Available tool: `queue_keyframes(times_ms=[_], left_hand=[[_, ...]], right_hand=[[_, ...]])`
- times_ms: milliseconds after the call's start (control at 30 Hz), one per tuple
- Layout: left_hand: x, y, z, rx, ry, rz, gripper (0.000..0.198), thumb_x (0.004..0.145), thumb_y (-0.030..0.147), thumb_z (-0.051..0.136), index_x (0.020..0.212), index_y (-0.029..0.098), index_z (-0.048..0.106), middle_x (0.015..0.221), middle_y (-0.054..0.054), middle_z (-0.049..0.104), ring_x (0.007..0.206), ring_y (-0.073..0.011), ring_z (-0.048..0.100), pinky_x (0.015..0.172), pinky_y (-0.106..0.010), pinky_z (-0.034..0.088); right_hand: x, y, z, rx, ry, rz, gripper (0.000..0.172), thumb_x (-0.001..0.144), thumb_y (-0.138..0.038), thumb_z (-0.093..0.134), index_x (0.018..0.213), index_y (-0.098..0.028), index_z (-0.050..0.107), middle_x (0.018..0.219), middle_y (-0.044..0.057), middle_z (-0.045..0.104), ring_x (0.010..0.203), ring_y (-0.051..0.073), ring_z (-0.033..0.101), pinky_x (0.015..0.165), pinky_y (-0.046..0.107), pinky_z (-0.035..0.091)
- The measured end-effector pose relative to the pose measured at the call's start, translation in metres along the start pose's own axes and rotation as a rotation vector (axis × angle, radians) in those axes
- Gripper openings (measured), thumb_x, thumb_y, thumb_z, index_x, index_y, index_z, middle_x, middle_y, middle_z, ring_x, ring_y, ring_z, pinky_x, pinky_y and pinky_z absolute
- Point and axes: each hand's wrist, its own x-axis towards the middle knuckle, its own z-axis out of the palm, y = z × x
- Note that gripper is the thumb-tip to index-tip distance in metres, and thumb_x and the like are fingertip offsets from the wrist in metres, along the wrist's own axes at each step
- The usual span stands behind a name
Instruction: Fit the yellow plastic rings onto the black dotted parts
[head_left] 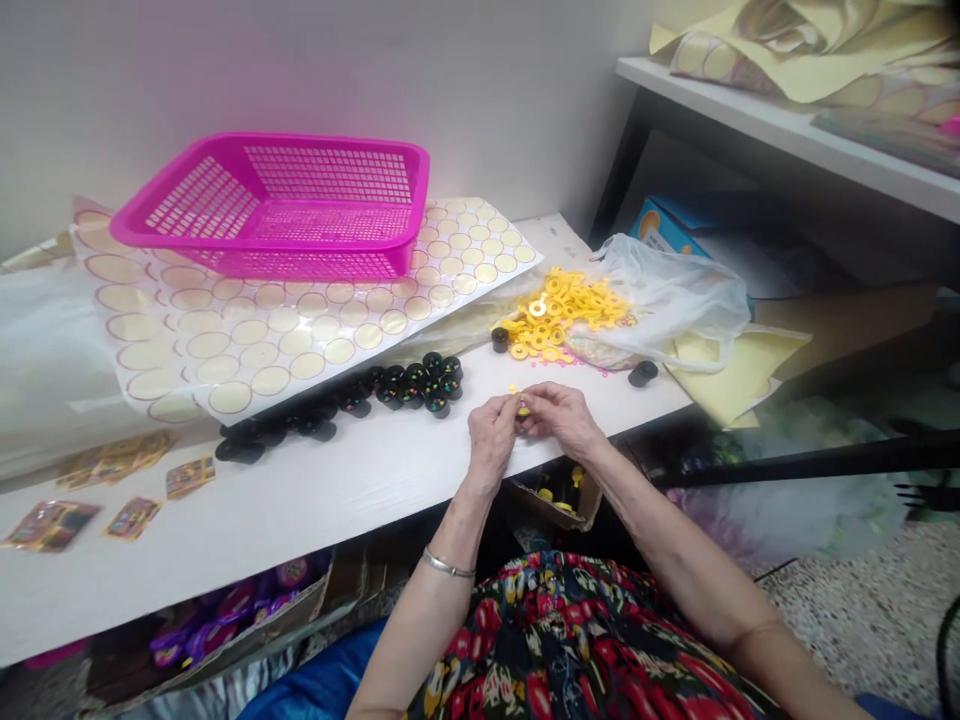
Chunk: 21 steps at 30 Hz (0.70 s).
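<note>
My left hand [493, 432] and my right hand [559, 412] meet above the table's front edge. Both have their fingers closed around a small yellow plastic piece [523, 409], mostly hidden by the fingertips. Just beyond them lies a heap of yellow ring-shaped plastic pieces [574, 305], with tiny pink bits [551, 362] scattered at its near side. One short black cylinder [499, 340] stands left of the heap, and another black cylinder [643, 374] lies to the right. Left of my hands, several black round pieces [412, 382] with coloured specks inside are grouped together.
A pink basket [300, 246] rests on sheets of round stickers [345, 350] at the back left. Small printed packets [133, 517] lie front left. A clear plastic bag [675, 295] sits right of the heap. Below the table are a box of yellow-and-black pieces [589, 505] and a box of purple items [225, 610].
</note>
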Motion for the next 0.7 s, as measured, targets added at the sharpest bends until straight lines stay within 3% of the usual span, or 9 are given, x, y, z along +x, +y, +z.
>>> queue_keyframes(times_ms=[200,533,700], left_hand=[[-0.004,0.001,0.002,0.075,0.024,0.062,0.029,0.077,0.04,0.054,0.081,0.015,0.07,0.08,-0.005,0.069,0.072,-0.0138,0.06,0.062,-0.022,0.045],[0.008,0.002,0.008,-0.138,0.052,-0.153,0.028,0.063,0.038,0.067,0.065,0.01,0.064,0.047,0.002,0.054,0.04,-0.0062,0.042,0.039,-0.019,0.031],[0.006,0.006,0.011,-0.042,0.091,-0.092,0.037,0.068,0.047,0.061,0.055,0.014,0.052,0.041,0.007,0.042,0.039,-0.0054,0.036,0.038,-0.019,0.027]], right_hand=[[0.002,0.006,0.007,0.09,0.13,0.077,0.03,0.068,-0.043,0.066,0.074,-0.014,0.059,0.05,-0.002,0.057,0.039,0.008,0.053,0.034,0.015,0.042],[0.013,0.007,0.006,0.131,0.164,0.149,0.016,0.069,-0.027,0.062,0.063,-0.014,0.055,0.045,0.001,0.058,0.034,0.01,0.053,0.031,0.017,0.044],[0.008,0.006,0.011,0.144,0.159,0.144,0.022,0.069,-0.034,0.062,0.062,-0.015,0.053,0.044,-0.001,0.056,0.033,0.01,0.053,0.032,0.017,0.043]])
